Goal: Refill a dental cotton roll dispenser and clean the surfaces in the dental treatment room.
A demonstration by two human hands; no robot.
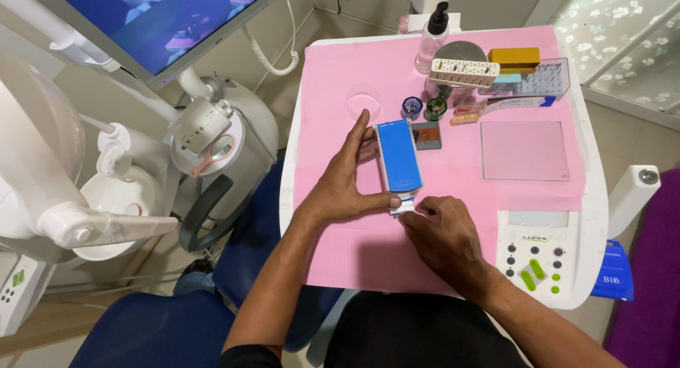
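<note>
Near the front edge of the pink paper tray cover (340,77), the left hand (347,184) spreads along the blue rectangular plastic box (398,155), steadying it; the right hand (443,233) curls, fingertips pinching its white end.

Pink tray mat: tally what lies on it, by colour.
Blue: 2, the box held by the left hand and right hand, and a small round pot
Green: 1, a pot
Yellow: 1, a case
Clear: 2, a glass slab and a pump bottle
Total: 6
</note>
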